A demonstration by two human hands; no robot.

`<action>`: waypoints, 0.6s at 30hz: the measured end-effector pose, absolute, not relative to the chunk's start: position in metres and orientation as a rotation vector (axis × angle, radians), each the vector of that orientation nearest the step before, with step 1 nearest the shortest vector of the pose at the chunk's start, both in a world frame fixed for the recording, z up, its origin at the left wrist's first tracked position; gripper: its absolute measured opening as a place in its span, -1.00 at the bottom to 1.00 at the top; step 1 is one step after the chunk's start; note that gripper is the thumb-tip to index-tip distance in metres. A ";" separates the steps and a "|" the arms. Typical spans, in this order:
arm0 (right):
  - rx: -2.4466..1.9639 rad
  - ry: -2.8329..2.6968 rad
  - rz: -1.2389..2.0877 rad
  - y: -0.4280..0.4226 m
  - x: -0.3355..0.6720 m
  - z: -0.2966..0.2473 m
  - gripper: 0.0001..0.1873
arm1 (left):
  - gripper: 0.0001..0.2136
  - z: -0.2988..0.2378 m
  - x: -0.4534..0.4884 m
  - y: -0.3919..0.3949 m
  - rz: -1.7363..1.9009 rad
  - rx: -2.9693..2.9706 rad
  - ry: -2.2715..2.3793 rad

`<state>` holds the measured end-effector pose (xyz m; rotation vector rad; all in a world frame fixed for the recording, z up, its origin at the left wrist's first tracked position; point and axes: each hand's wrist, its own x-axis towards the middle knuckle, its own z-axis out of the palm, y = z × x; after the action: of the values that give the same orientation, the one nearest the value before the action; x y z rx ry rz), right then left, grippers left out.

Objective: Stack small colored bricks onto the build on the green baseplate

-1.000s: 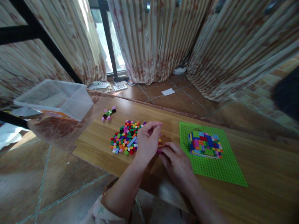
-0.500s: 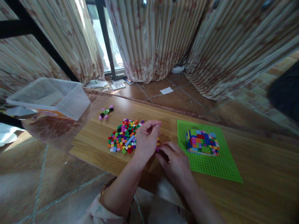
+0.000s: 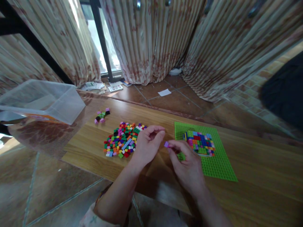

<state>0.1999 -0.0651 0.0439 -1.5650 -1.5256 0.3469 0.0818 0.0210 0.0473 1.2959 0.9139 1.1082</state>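
Observation:
A small purple toy brick (image 3: pixel 166 144) is pinched between the thumb and index finger of my right hand (image 3: pixel 188 165), just above the wooden table. Part of the green studded baseplate (image 3: pixel 220 168) lies under and behind that hand. On the baseplate sits a low block (image 3: pixel 200 143) built of many coloured bricks. My left hand (image 3: pixel 150 145) hovers at the right edge of a loose brick pile (image 3: pixel 125 138), its fingers curved and a gap between thumb and index finger. Nothing shows in that gap. The left hand covers part of the pile.
A clear plastic bin (image 3: pixel 68 101) stands at the far left. Near it on the table (image 3: pixel 85 142) is a small cluster of pink, black and green bricks (image 3: pixel 102 116). Curtains (image 3: pixel 151 47) hang beyond, with papers (image 3: pixel 93 86) on the floor. A dark shape (image 3: pixel 284 91) is at right.
My right hand has lifted the purple brick and moved toward the baseplate, away from my left hand. My left thumb and index finger have come apart. The view has shifted slightly.

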 end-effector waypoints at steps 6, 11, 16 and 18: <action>-1.543 -1.458 0.172 -0.069 0.211 0.048 -0.85 | -0.87 0.048 0.089 0.011 0.907 1.323 0.692; -1.551 -1.288 0.242 -0.072 0.214 0.047 -0.81 | -0.86 0.045 0.095 0.008 0.880 1.243 0.626; -1.562 -1.111 0.423 -0.073 0.216 0.048 -0.88 | -0.86 0.049 0.102 0.004 0.912 1.230 0.588; -1.541 -1.064 0.464 -0.073 0.216 0.050 -0.89 | -0.87 0.052 0.104 0.003 0.925 1.244 0.591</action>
<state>0.2163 -0.0733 0.0496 -1.5412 -1.0644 0.4636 0.1043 0.0028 0.0517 1.2445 0.5913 0.9251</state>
